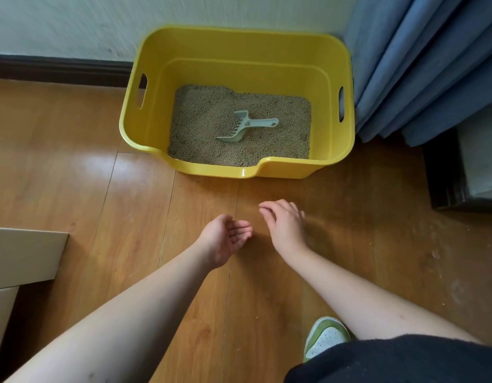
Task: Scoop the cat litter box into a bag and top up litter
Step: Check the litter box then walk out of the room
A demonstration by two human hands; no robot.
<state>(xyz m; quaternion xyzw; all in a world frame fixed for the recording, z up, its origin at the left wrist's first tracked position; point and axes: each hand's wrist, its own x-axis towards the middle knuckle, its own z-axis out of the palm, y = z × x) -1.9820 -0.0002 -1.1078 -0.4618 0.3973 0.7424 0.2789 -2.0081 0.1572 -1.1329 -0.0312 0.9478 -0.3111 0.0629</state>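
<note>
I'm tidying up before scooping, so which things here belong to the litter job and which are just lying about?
For the job:
yellow plastic litter box
tan granular litter
pale green slotted plastic scoop, lying on the litter
left hand and right hand, both holding nothing

Just there:
blue curtain
cream cabinet edge
green and white shoe

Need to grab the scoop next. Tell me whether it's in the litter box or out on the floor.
In. The scoop lies flat on the litter inside the yellow litter box, handle pointing right. Neither hand touches it.

Pale green scoop (246,125) lies on litter (211,128) in yellow box (333,150).
</note>
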